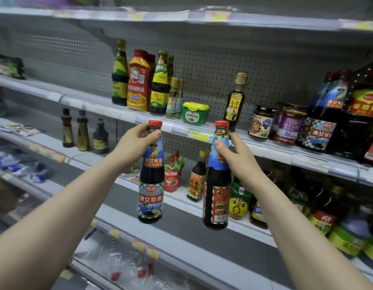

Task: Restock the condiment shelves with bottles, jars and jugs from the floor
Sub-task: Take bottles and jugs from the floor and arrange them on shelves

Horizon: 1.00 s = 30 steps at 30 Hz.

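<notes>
Shelves (pixel 306 162) behind; hands (pixel 135 143) around bottles (pixel 151 185)

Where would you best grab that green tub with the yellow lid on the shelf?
Probably take the green tub by its side walls, just below the yellow lid, coming from the front. It sits low and wide, with small bottles close on its left but bare shelf on its right, so fingers should fit there.

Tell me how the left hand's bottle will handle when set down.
The bottle is tall and narrow, so probably tippy. It looks full of dark sauce, likely heavy. The left hand holds only its neck, so it may swing.
</notes>
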Tool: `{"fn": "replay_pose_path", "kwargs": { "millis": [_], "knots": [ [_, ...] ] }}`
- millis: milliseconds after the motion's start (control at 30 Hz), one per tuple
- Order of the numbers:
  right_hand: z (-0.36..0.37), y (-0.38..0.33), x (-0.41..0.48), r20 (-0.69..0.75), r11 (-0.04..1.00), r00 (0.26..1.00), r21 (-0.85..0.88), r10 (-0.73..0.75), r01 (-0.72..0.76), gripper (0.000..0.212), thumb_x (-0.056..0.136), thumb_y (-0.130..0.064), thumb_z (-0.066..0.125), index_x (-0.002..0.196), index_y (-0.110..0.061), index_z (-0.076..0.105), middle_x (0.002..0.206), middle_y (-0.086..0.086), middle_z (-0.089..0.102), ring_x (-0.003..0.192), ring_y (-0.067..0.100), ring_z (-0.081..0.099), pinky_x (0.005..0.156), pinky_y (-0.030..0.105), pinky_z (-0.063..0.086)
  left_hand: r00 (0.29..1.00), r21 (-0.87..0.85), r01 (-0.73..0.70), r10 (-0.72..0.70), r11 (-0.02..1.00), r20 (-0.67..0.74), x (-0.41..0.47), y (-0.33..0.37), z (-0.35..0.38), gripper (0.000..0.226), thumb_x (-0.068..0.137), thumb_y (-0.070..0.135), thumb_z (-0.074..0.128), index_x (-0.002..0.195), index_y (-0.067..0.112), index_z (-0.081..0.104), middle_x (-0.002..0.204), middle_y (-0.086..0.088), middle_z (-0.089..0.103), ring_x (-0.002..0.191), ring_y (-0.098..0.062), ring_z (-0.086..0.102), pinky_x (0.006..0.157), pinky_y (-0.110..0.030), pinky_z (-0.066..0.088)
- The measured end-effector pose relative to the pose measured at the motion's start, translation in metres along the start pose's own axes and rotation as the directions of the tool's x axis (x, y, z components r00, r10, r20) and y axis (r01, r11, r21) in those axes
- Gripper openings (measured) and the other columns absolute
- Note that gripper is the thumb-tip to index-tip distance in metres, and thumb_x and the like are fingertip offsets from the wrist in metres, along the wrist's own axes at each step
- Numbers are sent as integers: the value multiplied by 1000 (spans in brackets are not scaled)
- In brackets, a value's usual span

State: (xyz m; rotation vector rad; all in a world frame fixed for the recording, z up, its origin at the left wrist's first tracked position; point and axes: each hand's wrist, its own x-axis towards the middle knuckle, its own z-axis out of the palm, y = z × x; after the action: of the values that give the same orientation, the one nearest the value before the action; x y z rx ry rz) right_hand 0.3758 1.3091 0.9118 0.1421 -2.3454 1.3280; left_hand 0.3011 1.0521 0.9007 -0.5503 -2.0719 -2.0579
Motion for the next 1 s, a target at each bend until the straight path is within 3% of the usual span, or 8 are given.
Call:
{"fn": "replay_pose_path", "kwargs": {
  "millis": [100,200,367,533,633,767,833,1000],
  "knots": [
    [21,2,11,9,999,1000,38,23,-23,37,97,-49,57,130,-33,52,109,-9,71,93,13,71,94,45,56,1000,7,6,-6,1000,-9,9,-12,-20,11,95,27,63,103,35,63,104,7,71,86,-8,72,62,-19,55],
    [51,3,22,16,998,999,55,41,-42,30,96,-50,59,122,-36,54,109,-10,71,95,11,71,94,48,55,1000,18,20,-20,1000,-11,21,-25,-44,11,95,27,62,104,33,62,108,5,70,83,-4,72,59,-16,55],
    [111,-8,46,6,996,998,74,55,-55,40,96,-49,59,132,-33,52,117,-13,68,98,6,68,92,39,56,998,45,58,-60,997,37,48,-37,-91,35,94,29,63,128,19,58,122,-5,66,104,-19,67,80,-32,56],
    [165,-27,72,-10,992,999,115,42,-40,39,96,-46,60,132,-31,54,118,-10,69,94,3,70,82,28,56,995,24,45,-47,999,89,77,-39,-143,32,95,26,62,125,17,59,118,-6,69,103,-22,69,91,-42,56],
    [193,-33,83,-31,990,998,134,51,-46,29,96,-44,61,124,-36,57,112,-12,70,91,2,70,79,26,55,992,41,31,-36,999,118,90,-41,-168,33,96,26,61,127,17,58,118,-6,69,104,-22,69,94,-44,55],
    [219,-38,91,-69,989,995,134,71,-62,11,95,-46,61,104,-49,56,98,-25,70,85,-7,68,64,13,52,984,49,36,-44,998,175,107,-51,-187,32,96,27,60,126,17,59,119,-6,68,106,-23,68,96,-46,54],
    [229,-38,93,-79,988,993,140,83,-72,10,96,-45,61,104,-48,57,101,-28,70,90,-6,68,67,14,54,977,28,46,-51,999,205,116,-57,-191,29,97,27,59,124,18,59,118,-5,68,105,-22,68,95,-44,54],
    [236,-37,91,-126,975,981,186,145,-120,22,96,-42,63,118,-40,58,119,-11,69,105,6,68,87,30,56,957,-19,55,-47,998,287,127,-68,-187,31,97,26,58,127,16,58,118,-5,68,104,-21,68,87,-37,56]
  ]
}}
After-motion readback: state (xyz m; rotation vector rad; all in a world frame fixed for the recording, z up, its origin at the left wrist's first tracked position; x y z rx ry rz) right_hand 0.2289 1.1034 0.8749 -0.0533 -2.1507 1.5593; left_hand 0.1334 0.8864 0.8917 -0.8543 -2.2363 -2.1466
